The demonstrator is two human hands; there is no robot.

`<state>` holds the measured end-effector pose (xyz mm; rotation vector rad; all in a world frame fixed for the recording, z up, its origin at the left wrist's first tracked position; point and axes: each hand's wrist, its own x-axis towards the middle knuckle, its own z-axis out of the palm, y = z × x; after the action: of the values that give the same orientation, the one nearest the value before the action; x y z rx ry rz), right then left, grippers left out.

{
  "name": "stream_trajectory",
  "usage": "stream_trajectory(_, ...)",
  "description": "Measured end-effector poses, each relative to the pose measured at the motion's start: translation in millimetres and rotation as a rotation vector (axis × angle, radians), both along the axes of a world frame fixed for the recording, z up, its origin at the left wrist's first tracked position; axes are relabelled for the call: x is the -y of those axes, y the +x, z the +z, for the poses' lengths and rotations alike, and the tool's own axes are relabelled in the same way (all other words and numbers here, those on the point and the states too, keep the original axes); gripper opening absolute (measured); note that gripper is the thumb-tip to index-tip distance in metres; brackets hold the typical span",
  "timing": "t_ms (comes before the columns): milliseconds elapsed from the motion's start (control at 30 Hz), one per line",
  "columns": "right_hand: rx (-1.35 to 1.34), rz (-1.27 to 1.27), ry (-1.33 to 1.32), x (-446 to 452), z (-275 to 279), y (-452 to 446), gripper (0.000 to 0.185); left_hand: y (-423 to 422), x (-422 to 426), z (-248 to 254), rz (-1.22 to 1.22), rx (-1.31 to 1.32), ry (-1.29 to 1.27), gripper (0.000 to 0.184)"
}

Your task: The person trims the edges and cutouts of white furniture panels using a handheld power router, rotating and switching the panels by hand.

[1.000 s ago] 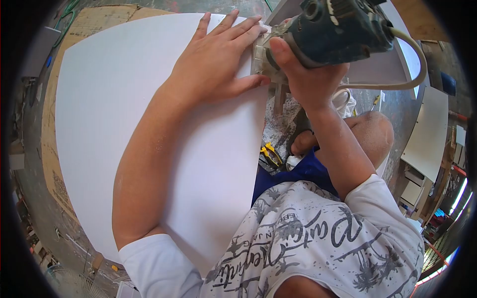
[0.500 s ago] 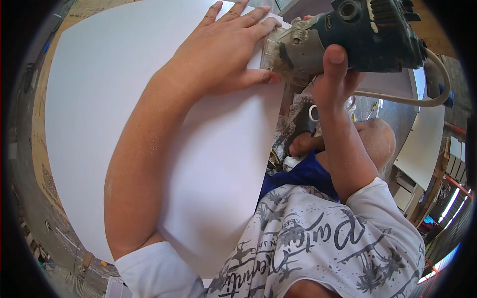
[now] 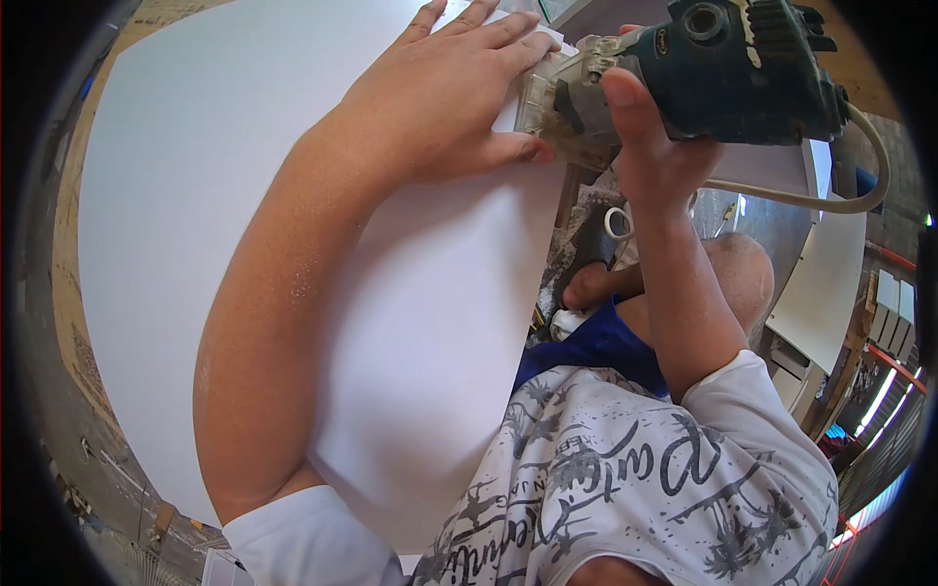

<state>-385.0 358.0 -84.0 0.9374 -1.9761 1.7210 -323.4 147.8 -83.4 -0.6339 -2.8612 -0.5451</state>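
Observation:
My left hand [image 3: 451,96] lies on a large white panel [image 3: 186,234], its fingers stretched out and spread toward the far edge. Its thumb and index finger rest beside the clear base [image 3: 549,103] of a dark green trim router [image 3: 728,73]. This router lies tilted sideways at the panel's right edge, with its motor body reaching out to the right. My right hand [image 3: 664,146] grips it from below, near the front of the body, thumb up on the near side. Fingers behind the router are mostly hidden, and so is the bit.
A pale power cord [image 3: 870,161] loops from the router's rear. Below it are a bent knee [image 3: 740,273] and a white ring-shaped item [image 3: 618,224] on the dusty floor. Another white board [image 3: 826,278] stands at right. Wooden board edges [image 3: 70,293] show beneath the panel at left.
The router has shifted slightly right in view. My right thumb has moved left and up along its housing, toward the base. My left hand stays almost in place.

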Motion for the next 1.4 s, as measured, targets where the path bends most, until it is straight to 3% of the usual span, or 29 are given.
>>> stream_trajectory(333, -0.018, -0.011, -0.024, 7, 2, 2, 0.049, -5, 5, -2, -0.021, 0.035, 0.018, 0.086)
stream_trajectory(500, -0.048, -0.022, -0.003, 6, 0, 0, 0.042, 8, 6, 40, -0.053, 0.167, 0.047, 0.087)
stream_trajectory(733, -0.013, -0.016, -0.051, 11, -1, 4, 0.036, -6, 9, -2, -0.042, 0.041, 0.018, 0.087)
stream_trajectory(1300, -0.028, -0.043, -0.044, 11, -2, 3, 0.040, 8, 13, 41, -0.086, 0.149, 0.049, 0.087)
stream_trajectory(1400, -0.011, -0.052, -0.033, 10, -2, 5, 0.040, 2, 14, 29, -0.080, 0.121, 0.051, 0.088)
